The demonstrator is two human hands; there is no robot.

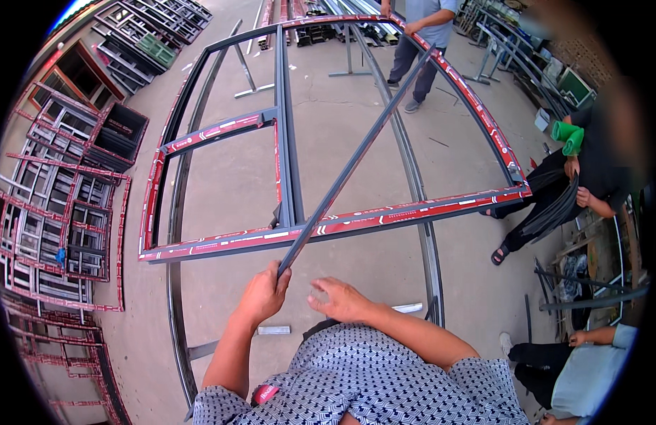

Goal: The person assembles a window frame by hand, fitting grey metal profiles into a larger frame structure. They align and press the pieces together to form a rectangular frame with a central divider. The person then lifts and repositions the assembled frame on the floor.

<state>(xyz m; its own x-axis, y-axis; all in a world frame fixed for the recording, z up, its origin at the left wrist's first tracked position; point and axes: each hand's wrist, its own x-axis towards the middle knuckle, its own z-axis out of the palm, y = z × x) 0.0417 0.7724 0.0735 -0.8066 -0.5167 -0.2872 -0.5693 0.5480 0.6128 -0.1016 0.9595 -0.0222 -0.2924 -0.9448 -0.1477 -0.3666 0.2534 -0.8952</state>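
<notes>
My left hand [263,296] is closed around the near end of a long, narrow dark bar [350,170]. The bar slants away to the right, crossing over a large window frame [406,212] to its far right side. That frame is dark metal with red printed film, has a curved side, a dark upright divider [285,127] and a smaller section at left. My right hand [340,301] is beside the bar's end, apart from it, with fingers spread and slightly bent and nothing in them. Both hands are just in front of the frame's near rail.
Long metal rails [401,142] run beneath the frame. A person [423,28] stands at its far side, one hand on its edge. Another person [604,156] at right holds black strips; a third person [590,368] is at lower right. Stacked frames [80,191] line the left.
</notes>
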